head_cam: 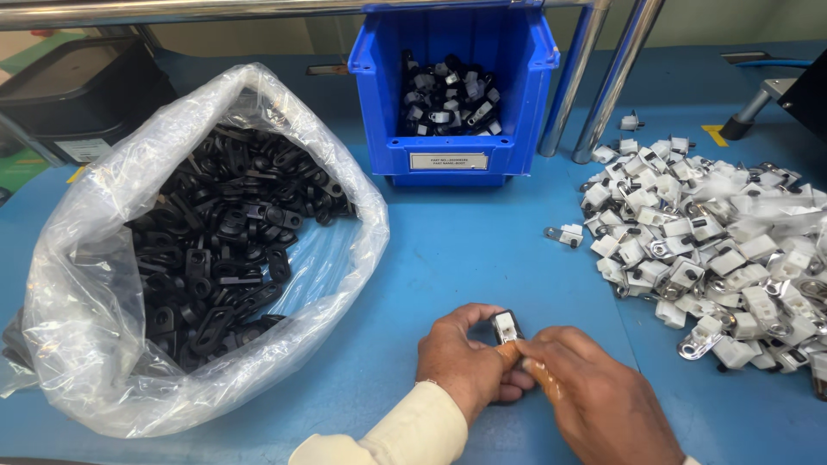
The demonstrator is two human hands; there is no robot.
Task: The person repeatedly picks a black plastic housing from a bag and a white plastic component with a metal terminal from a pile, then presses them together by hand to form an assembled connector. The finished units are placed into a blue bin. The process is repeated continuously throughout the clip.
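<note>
Blue worktable (482, 258) between a bag of black parts (224, 232) and white clips (715, 232): left hand (465, 357) and right hand (594, 396) together pinch a small black-and-white assembly (506, 325), which might slip if misaligned.

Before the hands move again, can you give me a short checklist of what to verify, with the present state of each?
1. Small white and black part held by both hands: ok.
2. Left hand and right hand meet at the part: ok.
3. Part fully seated together: cannot tell, fingers cover it.
4. Pile of white parts lies beside the right hand: ok.
5. Clear bag of black parts stands open: ok.
6. Blue bin has room: ok.
</note>
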